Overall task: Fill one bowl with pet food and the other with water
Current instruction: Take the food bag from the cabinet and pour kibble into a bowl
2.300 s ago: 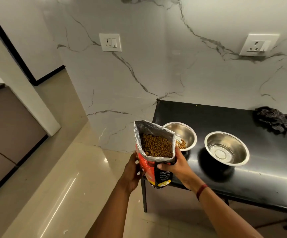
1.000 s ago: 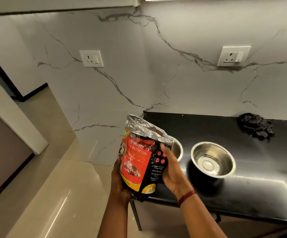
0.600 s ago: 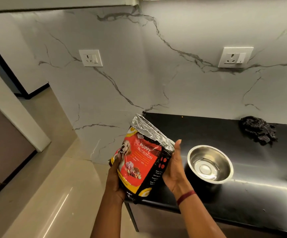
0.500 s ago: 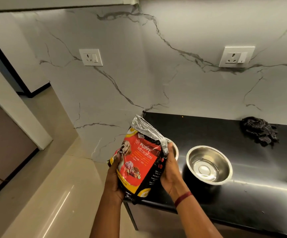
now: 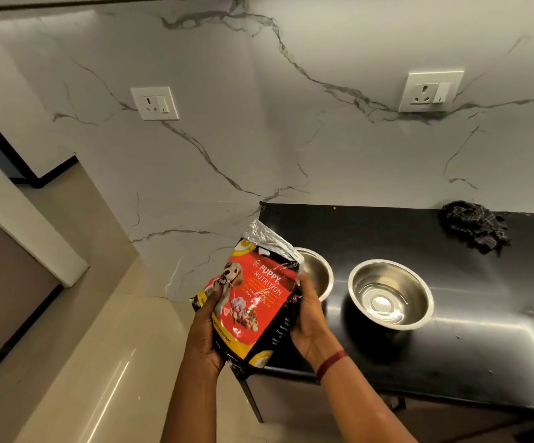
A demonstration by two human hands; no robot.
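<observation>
the pet food bag [image 5: 252,302] is held in the air between both hands, tilted so its foil mouth [image 5: 268,238] leans up and away toward the nearer bowl [image 5: 318,270]. the left hand [image 5: 206,334] grips the bag's lower left side with the thumb on the printed front, and the right hand [image 5: 307,318] wraps its right edge. the nearer bowl sits just beyond the right hand, half hidden by the bag, so its contents cannot be told. the second bowl [image 5: 390,294] stands further right of that hand on the black bench [image 5: 467,346], and a dark cloth [image 5: 475,225] lies well beyond. the foil mouth looks pressed flat, so pouring would likely need it spread first, then centred over the nearer bowl. a slow tip, with the left hand carrying the weight, should keep kibble from bouncing off the steel.
</observation>
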